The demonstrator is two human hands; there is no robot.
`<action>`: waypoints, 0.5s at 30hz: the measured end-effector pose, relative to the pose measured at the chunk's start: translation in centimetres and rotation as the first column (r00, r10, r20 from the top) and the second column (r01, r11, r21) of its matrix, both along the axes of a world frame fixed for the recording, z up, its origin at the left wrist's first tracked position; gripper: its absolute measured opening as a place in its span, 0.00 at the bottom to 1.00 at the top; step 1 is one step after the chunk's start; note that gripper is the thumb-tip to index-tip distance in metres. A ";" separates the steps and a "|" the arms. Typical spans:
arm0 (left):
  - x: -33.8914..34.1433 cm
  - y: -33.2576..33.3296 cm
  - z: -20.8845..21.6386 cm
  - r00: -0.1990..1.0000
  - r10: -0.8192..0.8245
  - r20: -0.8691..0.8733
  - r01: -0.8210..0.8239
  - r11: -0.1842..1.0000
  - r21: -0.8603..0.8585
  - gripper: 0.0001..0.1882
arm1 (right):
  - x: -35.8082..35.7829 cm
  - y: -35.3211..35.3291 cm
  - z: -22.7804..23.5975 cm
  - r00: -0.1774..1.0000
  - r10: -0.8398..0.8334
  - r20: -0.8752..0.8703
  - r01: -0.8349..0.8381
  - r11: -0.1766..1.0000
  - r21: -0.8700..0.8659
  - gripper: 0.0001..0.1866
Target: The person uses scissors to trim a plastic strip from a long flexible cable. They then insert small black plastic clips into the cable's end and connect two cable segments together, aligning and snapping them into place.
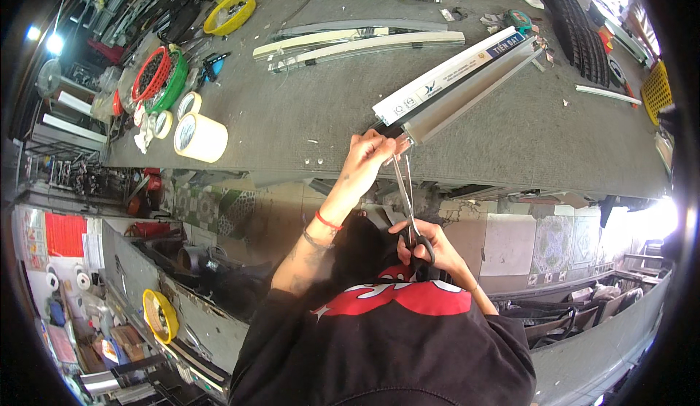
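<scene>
In my right hand (432, 244) is a pair of scissors (405, 200) with black handles, my fingers around the loops. Its long metal blades point away from me and stand slightly apart. The blade tips reach the near end of a long metal profile (477, 92), which lies slanted on the table beside a white printed strip (445, 78). My left hand (368, 152) is closed in a pinch at that same near end, right beside the blade tips. What lies between its fingers is small and shiny, and I cannot make it out.
Several pale strips (364, 50) lie on the grey worktable (292, 114). At left are tape rolls (200, 137), a red basket (151, 74), a green basket (175, 81) and a yellow basket (230, 12). Dark ribbed strips (576, 34) and a tape measure (519, 21) lie at right.
</scene>
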State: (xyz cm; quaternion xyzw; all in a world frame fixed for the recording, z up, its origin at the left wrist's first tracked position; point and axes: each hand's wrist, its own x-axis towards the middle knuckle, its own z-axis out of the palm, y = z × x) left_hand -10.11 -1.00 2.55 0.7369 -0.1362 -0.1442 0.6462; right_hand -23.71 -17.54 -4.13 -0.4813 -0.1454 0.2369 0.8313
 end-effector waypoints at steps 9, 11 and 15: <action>0.3 0.1 0.1 0.999 0.034 0.035 -0.036 0.998 0.054 0.20 | 1.0 -1.2 0.2 0.999 0.012 0.052 -0.014 1.000 0.028 0.38; 0.2 0.1 0.2 0.999 0.010 0.039 -0.012 0.999 0.039 0.20 | 1.2 -1.3 0.5 1.000 0.018 0.024 -0.019 1.000 0.016 0.40; -0.1 0.0 0.1 0.994 -0.041 0.103 0.037 0.999 0.037 0.20 | 1.7 -1.5 1.5 0.998 0.015 -0.069 -0.007 0.994 0.111 0.44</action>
